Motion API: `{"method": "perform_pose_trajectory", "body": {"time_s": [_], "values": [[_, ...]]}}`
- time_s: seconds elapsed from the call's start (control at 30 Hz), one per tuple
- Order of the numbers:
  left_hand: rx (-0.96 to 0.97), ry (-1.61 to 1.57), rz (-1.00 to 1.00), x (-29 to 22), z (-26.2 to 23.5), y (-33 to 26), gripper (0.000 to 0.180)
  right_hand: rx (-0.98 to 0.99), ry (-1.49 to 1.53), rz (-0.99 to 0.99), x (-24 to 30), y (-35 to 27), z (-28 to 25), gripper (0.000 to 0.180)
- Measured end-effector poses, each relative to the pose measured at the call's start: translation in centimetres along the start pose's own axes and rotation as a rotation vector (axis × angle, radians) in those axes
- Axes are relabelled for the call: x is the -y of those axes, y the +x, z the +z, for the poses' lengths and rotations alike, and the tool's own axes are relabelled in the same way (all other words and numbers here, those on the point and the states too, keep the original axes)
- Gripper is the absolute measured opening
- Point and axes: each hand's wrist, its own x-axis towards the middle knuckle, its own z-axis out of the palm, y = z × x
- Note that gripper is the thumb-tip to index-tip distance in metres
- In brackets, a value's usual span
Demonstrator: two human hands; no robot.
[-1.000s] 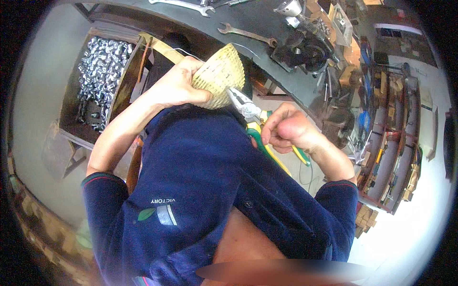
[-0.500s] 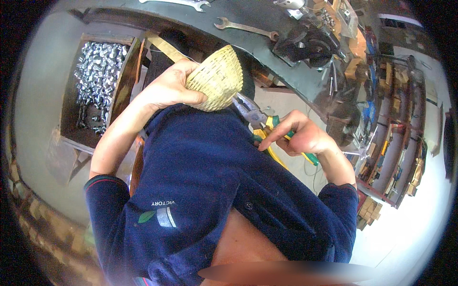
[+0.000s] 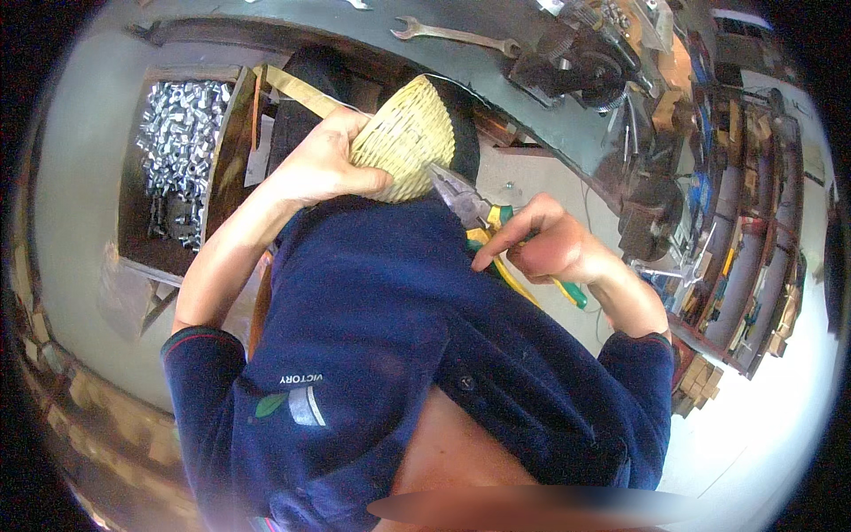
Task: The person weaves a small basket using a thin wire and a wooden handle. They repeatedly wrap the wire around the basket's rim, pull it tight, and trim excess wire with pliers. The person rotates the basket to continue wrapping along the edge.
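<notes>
Compared with half a second ago: noted a small shift of the whole view. Found bench (image 3: 328, 27) slightly higher in view, running across the top with near edge slanting down to the right. Marked pale floor (image 3: 532, 173) as open room – a wedge between that edge and the right forearm, reaching up to the pliers' side. Logged open wooden crate (image 3: 232, 124) at left almost unchanged, loaded with small shiny metal parts (image 3: 177, 133), with raised side wall close to the left forearm.

Located woven cone (image 3: 403, 142) in front of the torso, just short of the bench edge in view, with pointed end up and barely moved. Saw left hand (image 3: 332, 164) closed around its left side, with thumb across the near face. Saw right hand (image 3: 545, 244) wrapped on the handles of the pliers (image 3: 465, 206), slightly higher than before. Observed pliers' nose now farther in, overlapping the cone's lower right edge – earlier just beside it. Cannot tell whether biting a strand. Recorded wrench (image 3: 456, 37) flat on the bench, nearer the upper rim of view, and second wrench (image 3: 357, 3) now mostly cut off there.
</notes>
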Motion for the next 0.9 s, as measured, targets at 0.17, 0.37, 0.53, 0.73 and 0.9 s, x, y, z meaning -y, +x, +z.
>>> {"method": "perform_pose_trajectory", "body": {"time_s": [0.17, 0.37, 0.53, 0.73, 0.9], "values": [[0.019, -0.03, 0.047, 0.9, 0.4, 0.1, 0.035, -0.042, 0.111, 0.002, 0.3, -0.1, 0.9, 0.031], [0.0, -0.041, -0.023, 1.2, 1.4, 0.3, 0.036, -0.049, 0.361, 0.05, -0.3, 0.2, 1.1, 0.025], [-0.025, -0.069, 0.023, 1.3, 1.9, 0.6, 0.029, 0.014, 0.472, 0.054, -1.9, 0.3, 0.7, 0.027], [-0.021, 0.035, 0.058, 1.4, 1.7, 0.1, 0.027, 0.1, 0.571, -0.102, -2.0, -0.3, -0.8, 0.047], [-0.028, 0.07, 0.081, 2.1, 1.5, 0.0, 0.026, 0.159, 0.606, -0.08, -0.8, 0.4, -1.2, 0.061]]}}
